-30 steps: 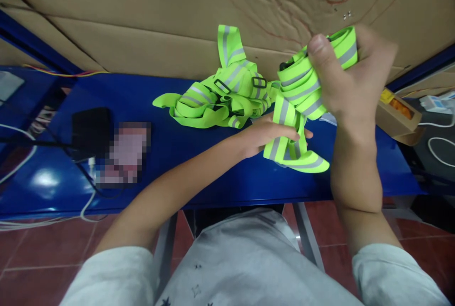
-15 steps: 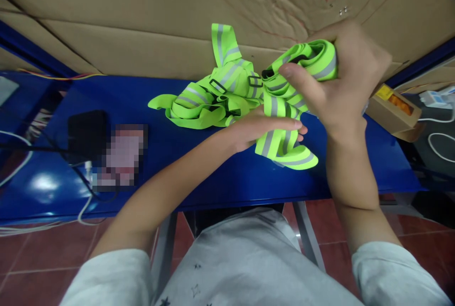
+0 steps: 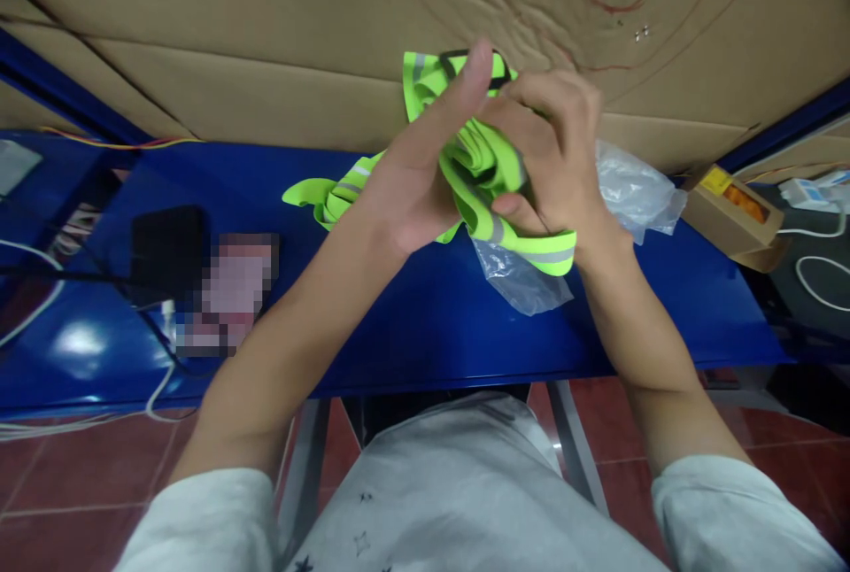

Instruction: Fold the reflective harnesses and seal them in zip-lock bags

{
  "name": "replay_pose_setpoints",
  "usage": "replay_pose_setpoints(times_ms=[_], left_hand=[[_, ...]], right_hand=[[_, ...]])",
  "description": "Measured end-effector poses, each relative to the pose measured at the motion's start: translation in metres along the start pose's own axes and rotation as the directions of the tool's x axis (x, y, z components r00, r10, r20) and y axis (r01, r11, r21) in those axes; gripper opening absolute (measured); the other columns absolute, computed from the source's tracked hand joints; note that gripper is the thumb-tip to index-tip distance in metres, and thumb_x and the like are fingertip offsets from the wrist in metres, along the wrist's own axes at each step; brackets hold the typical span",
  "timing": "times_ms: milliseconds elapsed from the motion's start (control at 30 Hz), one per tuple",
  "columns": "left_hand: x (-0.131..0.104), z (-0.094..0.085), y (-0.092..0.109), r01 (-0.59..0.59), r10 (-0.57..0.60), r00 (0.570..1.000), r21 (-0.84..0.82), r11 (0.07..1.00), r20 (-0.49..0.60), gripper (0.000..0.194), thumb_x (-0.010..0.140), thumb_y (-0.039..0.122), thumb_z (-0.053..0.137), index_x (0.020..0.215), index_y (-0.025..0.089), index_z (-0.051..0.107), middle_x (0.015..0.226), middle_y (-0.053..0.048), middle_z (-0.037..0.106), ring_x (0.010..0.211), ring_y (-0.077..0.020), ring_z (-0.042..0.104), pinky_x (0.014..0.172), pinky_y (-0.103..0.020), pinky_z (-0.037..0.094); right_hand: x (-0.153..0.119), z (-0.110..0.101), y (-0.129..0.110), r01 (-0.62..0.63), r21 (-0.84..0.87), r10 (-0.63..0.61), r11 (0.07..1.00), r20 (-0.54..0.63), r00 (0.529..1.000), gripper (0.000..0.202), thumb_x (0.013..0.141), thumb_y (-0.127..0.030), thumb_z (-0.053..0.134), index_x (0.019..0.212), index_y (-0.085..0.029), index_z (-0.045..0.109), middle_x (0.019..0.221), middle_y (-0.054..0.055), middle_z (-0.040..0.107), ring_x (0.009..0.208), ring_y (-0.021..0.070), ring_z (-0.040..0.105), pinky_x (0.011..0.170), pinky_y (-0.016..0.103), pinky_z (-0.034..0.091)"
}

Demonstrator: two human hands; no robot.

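A bundle of neon-green straps (image 3: 488, 165) with grey reflective stripes is held between my two hands above the blue table. My left hand (image 3: 431, 165) supports its left side, thumb raised and the other fingers hidden behind the straps. On the right, my right hand (image 3: 558, 147) has its bent fingers gripping the bundle, and one strap end hangs beneath it. A black buckle shows near the top. More green straps (image 3: 332, 196) lie behind my left forearm. Clear plastic film (image 3: 521, 280) rests on the table under the hands.
Another clear plastic bag (image 3: 634, 187) lies right of my right hand, near an open cardboard box (image 3: 734, 213). At the left are a black device (image 3: 166, 244), a blurred pinkish object (image 3: 235, 284) and cables. Cardboard (image 3: 266, 14) covers the back.
My right hand and its strap bundle have moved left to meet my left hand, which has risen and turned thumb-up. The plastic film and bag now show more.
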State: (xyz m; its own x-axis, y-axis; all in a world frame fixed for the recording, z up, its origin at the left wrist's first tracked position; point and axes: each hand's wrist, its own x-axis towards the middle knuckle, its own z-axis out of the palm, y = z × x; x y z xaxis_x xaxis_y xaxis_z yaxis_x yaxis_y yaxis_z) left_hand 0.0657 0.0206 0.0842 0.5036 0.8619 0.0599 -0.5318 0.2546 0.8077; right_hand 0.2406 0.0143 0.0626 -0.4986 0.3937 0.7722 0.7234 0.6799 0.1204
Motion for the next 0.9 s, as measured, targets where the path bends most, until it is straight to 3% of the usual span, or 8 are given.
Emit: replay_pose_setpoints(times_ms=[100, 233, 300, 433, 567, 667, 800, 900], left_hand=[[0.003, -0.008, 0.003, -0.056, 0.069, 0.982, -0.076, 0.996, 0.175, 0.02, 0.102, 0.032, 0.059, 0.096, 0.019, 0.072, 0.115, -0.005, 0.075, 0.136, -0.0262, 0.063, 0.112, -0.035, 0.054], [0.008, -0.015, -0.001, -0.044, 0.066, 0.982, -0.124, 0.991, 0.175, 0.017, 0.101, 0.028, 0.058, 0.106, 0.017, 0.071, 0.117, -0.006, 0.076, 0.136, -0.0261, 0.064, 0.115, -0.039, 0.052], [0.01, -0.018, -0.003, -0.05, 0.061, 0.988, -0.083, 0.995, 0.142, 0.019, 0.095, 0.031, 0.065, 0.109, 0.021, 0.074, 0.115, -0.004, 0.078, 0.134, -0.0288, 0.066, 0.11, -0.04, 0.055], [0.011, -0.022, 0.001, -0.111, 0.112, 0.994, 0.042, 0.993, -0.005, 0.02, 0.082, 0.027, 0.073, 0.101, 0.023, 0.078, 0.106, -0.003, 0.08, 0.126, -0.0285, 0.068, 0.107, -0.041, 0.058], [0.014, -0.03, 0.005, -0.161, 0.161, 0.986, -0.012, 0.987, -0.041, 0.006, 0.084, 0.026, 0.068, 0.085, 0.022, 0.072, 0.102, -0.001, 0.077, 0.119, -0.0262, 0.07, 0.1, -0.038, 0.059], [0.019, -0.035, 0.002, -0.16, 0.154, 0.985, -0.072, 0.984, -0.082, 0.008, 0.085, 0.028, 0.065, 0.087, 0.022, 0.07, 0.096, -0.001, 0.075, 0.109, -0.022, 0.07, 0.092, -0.033, 0.058], [0.022, -0.033, -0.01, -0.018, 0.008, 0.99, -0.064, 0.998, -0.142, 0.004, 0.08, 0.022, 0.07, 0.083, 0.022, 0.067, 0.089, -0.001, 0.073, 0.11, -0.0205, 0.065, 0.093, -0.029, 0.055], [0.02, -0.024, -0.016, 0.03, -0.032, 0.992, -0.017, 0.999, -0.122, 0.009, 0.075, 0.019, 0.075, 0.077, 0.024, 0.068, 0.086, 0.0, 0.074, 0.111, -0.0223, 0.064, 0.093, -0.029, 0.055]], right_hand=[[0.002, -0.002, -0.005, -0.072, 0.208, 0.047, 0.976, 0.124, 0.991, 0.057, 0.109, -0.055, 0.03, 0.159, -0.034, 0.047, 0.158, 0.006, 0.054, 0.152, 0.0235, 0.045, 0.132, 0.047, 0.031], [0.005, -0.017, -0.004, -0.247, 0.456, 0.107, 0.855, 0.31, 0.945, 0.06, 0.112, -0.045, 0.013, 0.159, -0.037, 0.05, 0.17, -0.002, 0.043, 0.164, 0.0199, 0.031, 0.136, 0.049, 0.024], [0.006, -0.025, -0.003, -0.28, 0.51, 0.122, 0.813, 0.321, 0.939, 0.064, 0.112, -0.052, 0.011, 0.154, -0.038, 0.056, 0.171, -0.004, 0.042, 0.165, 0.0213, 0.027, 0.137, 0.049, 0.023], [0.008, -0.031, -0.007, -0.154, 0.357, 0.075, 0.921, 0.225, 0.971, 0.077, 0.091, -0.082, 0.053, 0.152, -0.035, 0.057, 0.171, 0.007, 0.042, 0.163, 0.035, 0.032, 0.136, 0.06, 0.021], [0.008, -0.029, -0.018, -0.06, 0.219, 0.038, 0.974, 0.105, 0.994, 0.09, 0.077, -0.077, 0.077, 0.154, -0.04, 0.05, 0.16, 0.009, 0.054, 0.149, 0.0368, 0.05, 0.127, 0.058, 0.038], [0.006, -0.019, -0.022, -0.02, 0.163, 0.007, 0.986, 0.083, 0.996, 0.084, 0.083, -0.065, 0.079, 0.156, -0.036, 0.048, 0.154, 0.01, 0.06, 0.143, 0.0361, 0.055, 0.123, 0.054, 0.042], [0.001, -0.01, -0.018, -0.053, 0.093, 0.039, 0.994, 0.15, 0.988, 0.033, 0.104, -0.038, 0.058, 0.135, -0.041, 0.068, 0.13, 0.004, 0.074, 0.123, 0.0297, 0.068, 0.105, 0.048, 0.052], [-0.003, -0.017, -0.013, -0.033, 0.174, 0.01, 0.984, 0.135, 0.991, 0.03, 0.106, -0.029, 0.05, 0.121, -0.038, 0.075, 0.113, 0.003, 0.077, 0.105, 0.0236, 0.072, 0.093, 0.043, 0.056]])
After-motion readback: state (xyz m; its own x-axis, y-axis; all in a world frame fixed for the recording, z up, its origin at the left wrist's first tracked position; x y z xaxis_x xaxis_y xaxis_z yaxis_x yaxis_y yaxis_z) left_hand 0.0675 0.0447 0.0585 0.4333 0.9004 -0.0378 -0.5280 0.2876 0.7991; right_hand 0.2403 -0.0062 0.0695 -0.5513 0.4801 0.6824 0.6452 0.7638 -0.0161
